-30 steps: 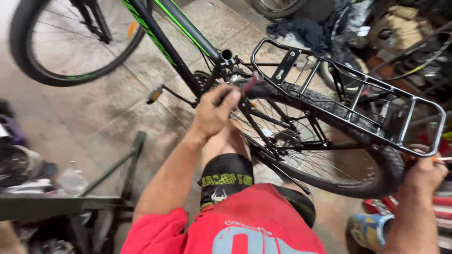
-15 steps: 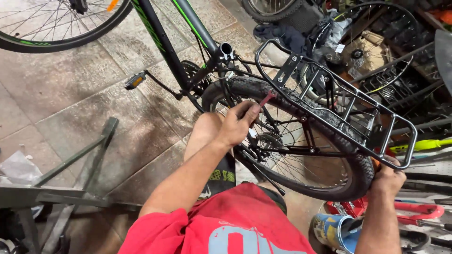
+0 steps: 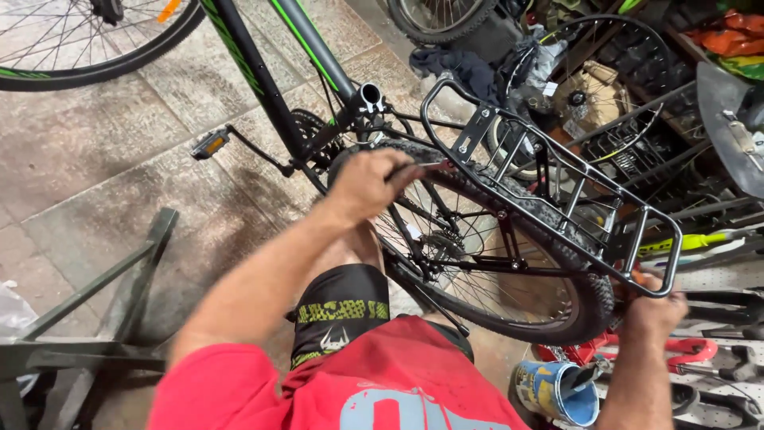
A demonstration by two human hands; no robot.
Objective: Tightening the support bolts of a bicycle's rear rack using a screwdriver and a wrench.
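A black and green bicycle (image 3: 263, 72) stands on the tiled floor, and its rear wheel (image 3: 509, 263) carries a black metal rack (image 3: 549, 187). My left hand (image 3: 366, 187) is closed around a dark red-handled tool (image 3: 422, 169), held at the top of the rear tyre just behind the seat tube. My right hand (image 3: 654, 312) is a fist at the back of the tyre, right under the rack's rear end. A small orange piece (image 3: 637, 278) shows above its fingers; I cannot make out what it is. My knee in black shorts (image 3: 342, 306) is beside the wheel.
The left pedal (image 3: 210, 144) sticks out toward the floor. A green metal stand (image 3: 95, 318) is at lower left. A blue and yellow can (image 3: 557, 390) sits by my right side, with red-handled tools (image 3: 684, 350) next to it. Spare wheels, a wire basket and clutter (image 3: 605, 95) fill the back right.
The view has shifted down and right. My left hand stays at the top of the rear tyre, and my right hand stays at the rack's rear end.
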